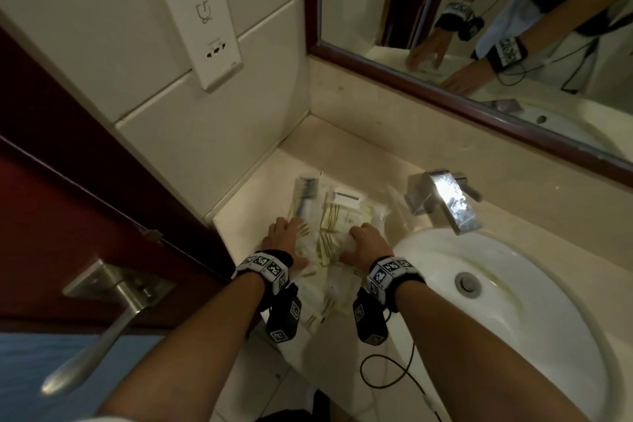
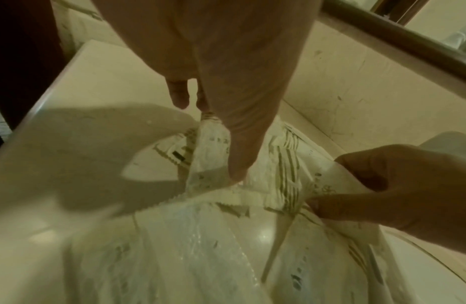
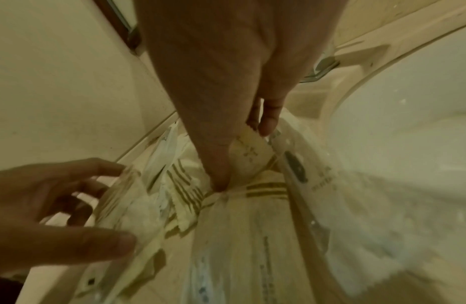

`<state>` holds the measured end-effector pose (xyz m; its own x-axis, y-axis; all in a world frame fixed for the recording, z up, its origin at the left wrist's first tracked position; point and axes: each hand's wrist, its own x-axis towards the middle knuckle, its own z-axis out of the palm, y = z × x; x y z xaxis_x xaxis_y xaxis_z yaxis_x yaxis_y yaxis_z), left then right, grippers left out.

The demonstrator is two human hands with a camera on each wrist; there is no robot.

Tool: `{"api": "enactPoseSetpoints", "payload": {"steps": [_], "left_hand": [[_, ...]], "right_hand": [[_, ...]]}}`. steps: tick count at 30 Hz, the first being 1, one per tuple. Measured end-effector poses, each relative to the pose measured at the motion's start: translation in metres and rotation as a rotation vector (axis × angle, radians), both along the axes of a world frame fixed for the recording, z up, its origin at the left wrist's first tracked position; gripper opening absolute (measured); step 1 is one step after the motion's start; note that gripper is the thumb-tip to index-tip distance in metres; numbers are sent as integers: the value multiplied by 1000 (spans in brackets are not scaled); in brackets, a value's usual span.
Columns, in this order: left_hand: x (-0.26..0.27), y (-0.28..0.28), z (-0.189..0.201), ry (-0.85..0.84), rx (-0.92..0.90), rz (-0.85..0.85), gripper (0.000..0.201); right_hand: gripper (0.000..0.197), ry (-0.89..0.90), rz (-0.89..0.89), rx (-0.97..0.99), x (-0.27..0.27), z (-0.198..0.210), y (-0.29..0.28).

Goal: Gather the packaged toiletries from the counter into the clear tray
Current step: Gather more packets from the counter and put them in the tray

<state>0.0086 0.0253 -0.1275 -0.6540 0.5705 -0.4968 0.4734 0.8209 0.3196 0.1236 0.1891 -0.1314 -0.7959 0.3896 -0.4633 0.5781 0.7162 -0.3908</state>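
Note:
A heap of white packets with olive stripes point(image 1: 329, 233) lies on the beige counter point(image 1: 260, 181) left of the sink. Behind it, more packets and a grey toothed item point(image 1: 306, 190) lie in what looks like the clear tray point(image 1: 386, 205), whose edges barely show. My left hand point(image 1: 287, 228) is on the heap's left side, thumb and fingers pinching a white packet point(image 2: 212, 152). My right hand point(image 1: 359, 238) is on the right side and pinches a cream packet point(image 3: 250, 151) between thumb and fingers. Both hands' fingertips are partly buried in the packets.
A white basin point(image 1: 496, 284) sits right of the heap, with a chrome faucet point(image 1: 448, 202) behind it. A tiled wall with a socket plate point(image 1: 205, 20) closes the left side. A dark red door with a metal handle point(image 1: 113, 312) stands near my left arm. A mirror point(image 1: 479, 20) hangs above.

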Motion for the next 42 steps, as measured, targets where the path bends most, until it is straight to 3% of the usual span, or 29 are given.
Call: {"api": "enactPoseSetpoints", "payload": {"steps": [6,13,20,30,35,39,42], "left_hand": [[-10,1,13,35,-139,33,61],[-13,6,50,-9,6,217,34],[19,37,91,-1,133,149,46],[135,125,127,7,219,-83,33],[214,176,134,-62,274,-204,44],[280,211,135,-79,285,-336,27],[324,229,134,-74,292,-402,27]], "right_hand": [[41,91,-86,-150,2,18,8],[45,224,-168,-155,16,51,25],[36,360,-242,-249,66,85,48],[28,476,-495,-131,232,122,104],[21,435,-679,-89,333,124,129],[18,454,-812,-80,409,120,141],[22,456,-908,-77,460,115,148]]}}
